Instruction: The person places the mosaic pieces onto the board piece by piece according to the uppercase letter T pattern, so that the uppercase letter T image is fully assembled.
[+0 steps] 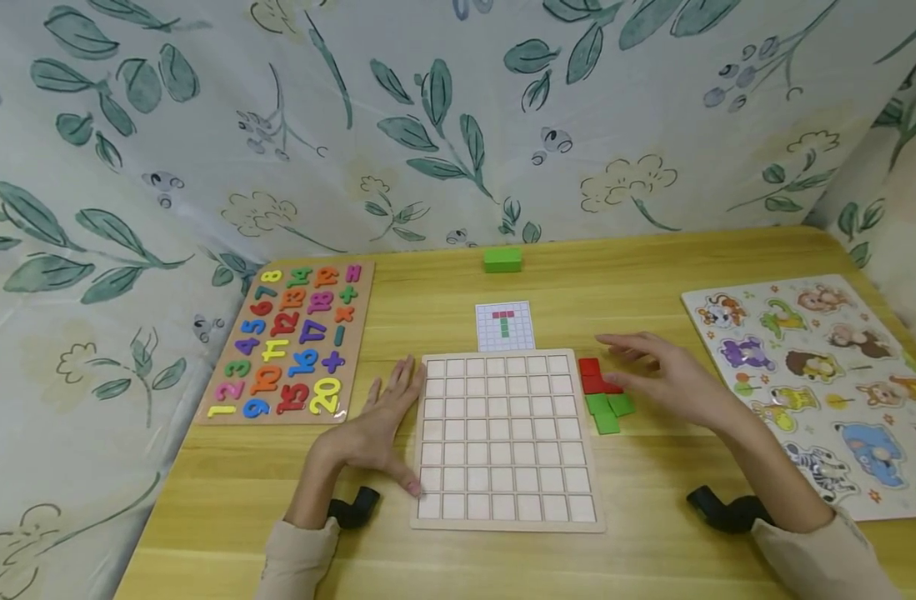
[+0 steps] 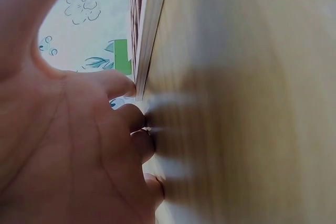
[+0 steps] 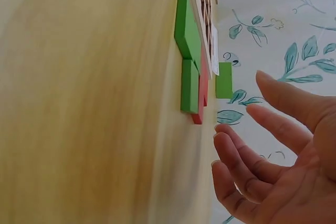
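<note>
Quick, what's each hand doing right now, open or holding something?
Left hand: open, touching the grid board's left edge.
Right hand: open, holding nothing, near the red tiles.

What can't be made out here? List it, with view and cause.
Head: lower right corner of the white animal-picture puzzle board, cut off by the frame.
Left wrist: pale wooden grid board, cut off by the top edge.
Right wrist: flat red square tiles, partly hidden behind flat green square tiles.
</note>
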### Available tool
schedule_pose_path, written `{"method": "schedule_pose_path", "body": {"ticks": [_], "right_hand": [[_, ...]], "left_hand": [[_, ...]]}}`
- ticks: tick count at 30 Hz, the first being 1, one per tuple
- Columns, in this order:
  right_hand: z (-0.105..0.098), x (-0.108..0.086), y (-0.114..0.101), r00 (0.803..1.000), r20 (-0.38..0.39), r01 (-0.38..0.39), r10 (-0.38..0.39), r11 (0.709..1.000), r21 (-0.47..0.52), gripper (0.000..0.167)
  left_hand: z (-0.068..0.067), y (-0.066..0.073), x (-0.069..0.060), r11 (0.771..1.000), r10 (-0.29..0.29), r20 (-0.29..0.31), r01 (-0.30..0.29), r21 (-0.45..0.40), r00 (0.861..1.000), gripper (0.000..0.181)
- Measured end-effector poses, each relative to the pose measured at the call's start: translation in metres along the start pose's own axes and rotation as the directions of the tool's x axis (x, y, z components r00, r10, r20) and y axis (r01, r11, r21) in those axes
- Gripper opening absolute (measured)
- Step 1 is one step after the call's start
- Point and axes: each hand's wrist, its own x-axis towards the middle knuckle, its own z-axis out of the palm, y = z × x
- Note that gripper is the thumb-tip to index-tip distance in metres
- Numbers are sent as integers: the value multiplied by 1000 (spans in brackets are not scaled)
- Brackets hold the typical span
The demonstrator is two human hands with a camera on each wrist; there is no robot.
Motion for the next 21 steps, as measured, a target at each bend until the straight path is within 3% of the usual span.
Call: {"method": "schedule_pose_path", "body": {"ticks": [11,21], "right_hand": [[0,7,14,988,61,-144,138,985,98,51],[4,5,21,980,67,-194,189,978,76,43]], "left_hand": [[0,1,-2,1000,-4,4,4,0,1000,164],[1,0,-2,1000,7,6,-7,-1,1000,164]]}}
